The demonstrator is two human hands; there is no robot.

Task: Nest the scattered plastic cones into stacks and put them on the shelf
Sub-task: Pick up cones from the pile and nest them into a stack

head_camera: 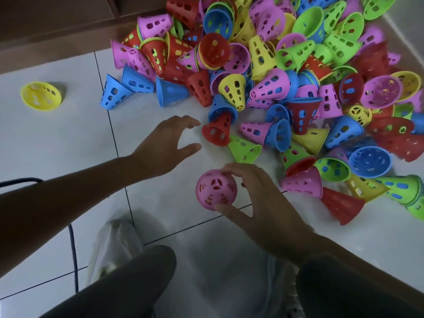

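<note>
A big heap of perforated plastic cones (275,72) in pink, red, blue, yellow and green covers the white tiled floor at the upper right. My right hand (257,198) grips a pink cone (214,189) near the middle, its narrow top pointing toward me, fingers curled over its upper edge and thumb below. My left hand (167,143) hovers open over the floor, fingers and thumb spread, just left of a red cone (218,131) lying on its side. It holds nothing. No shelf is in view.
A lone yellow cone (41,96) lies on the tiles at the far left. A brown wooden base (57,26) runs along the top left. My knees and white shoes (114,246) fill the bottom; a dark cable (73,249) trails at the left.
</note>
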